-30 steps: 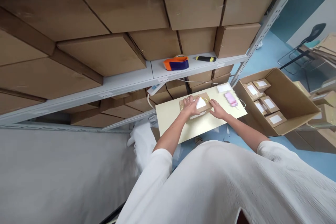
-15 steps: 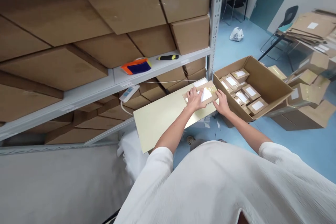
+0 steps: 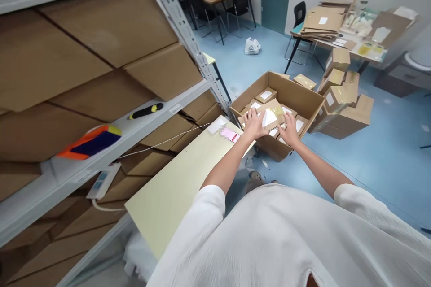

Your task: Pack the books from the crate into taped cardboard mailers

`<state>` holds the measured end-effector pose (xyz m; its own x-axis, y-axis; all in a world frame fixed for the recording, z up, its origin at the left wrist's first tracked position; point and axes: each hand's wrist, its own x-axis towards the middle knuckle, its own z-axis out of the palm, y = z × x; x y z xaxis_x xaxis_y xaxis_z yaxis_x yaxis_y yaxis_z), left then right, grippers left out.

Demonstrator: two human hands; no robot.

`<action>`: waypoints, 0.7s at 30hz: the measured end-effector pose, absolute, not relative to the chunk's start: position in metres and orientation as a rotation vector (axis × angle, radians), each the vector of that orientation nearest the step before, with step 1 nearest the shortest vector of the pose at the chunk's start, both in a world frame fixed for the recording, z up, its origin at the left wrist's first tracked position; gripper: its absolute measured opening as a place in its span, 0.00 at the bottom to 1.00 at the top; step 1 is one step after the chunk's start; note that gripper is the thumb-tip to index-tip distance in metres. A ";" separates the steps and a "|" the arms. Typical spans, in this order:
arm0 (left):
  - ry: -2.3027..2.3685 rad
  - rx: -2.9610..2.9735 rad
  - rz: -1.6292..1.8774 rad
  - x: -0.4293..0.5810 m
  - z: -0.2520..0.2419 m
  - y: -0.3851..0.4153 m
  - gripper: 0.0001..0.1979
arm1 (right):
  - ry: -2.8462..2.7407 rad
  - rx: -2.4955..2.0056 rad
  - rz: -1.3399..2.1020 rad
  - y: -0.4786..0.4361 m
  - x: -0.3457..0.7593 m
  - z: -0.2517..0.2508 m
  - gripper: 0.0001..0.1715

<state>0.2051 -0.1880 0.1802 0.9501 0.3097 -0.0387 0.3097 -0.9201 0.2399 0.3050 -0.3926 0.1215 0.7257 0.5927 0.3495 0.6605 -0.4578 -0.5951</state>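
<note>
Between my two hands is a small taped cardboard box (image 3: 276,110) with a white label on top. My left hand (image 3: 255,124) grips its left side, fingers over the label, a ring on one finger. At the near right corner of the box, my right hand (image 3: 288,130) holds on with curled fingers. The box is over the near left part of a large open carton (image 3: 303,96). Several small labelled boxes (image 3: 266,94) lie inside this carton, partly covered by the held box and my hands. A phone with a pink screen (image 3: 230,134) rests on the pale board (image 3: 188,166) to the left.
Metal shelving (image 3: 188,92) full of cartons stands left, with an orange and blue tape dispenser (image 3: 92,141) and a black and yellow cutter (image 3: 146,110) on its ledge. Stacked boxes (image 3: 350,114) flank the carton's right. A white bag (image 3: 252,46) lies on the floor behind.
Both hands have carried the small box off the pale board to above the large carton. The phone on the board has come into sight. My view has turned right.
</note>
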 end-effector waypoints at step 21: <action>-0.411 2.650 -0.514 0.388 0.036 -0.139 0.64 | -0.138 -2.567 0.318 -0.388 0.377 0.020 0.43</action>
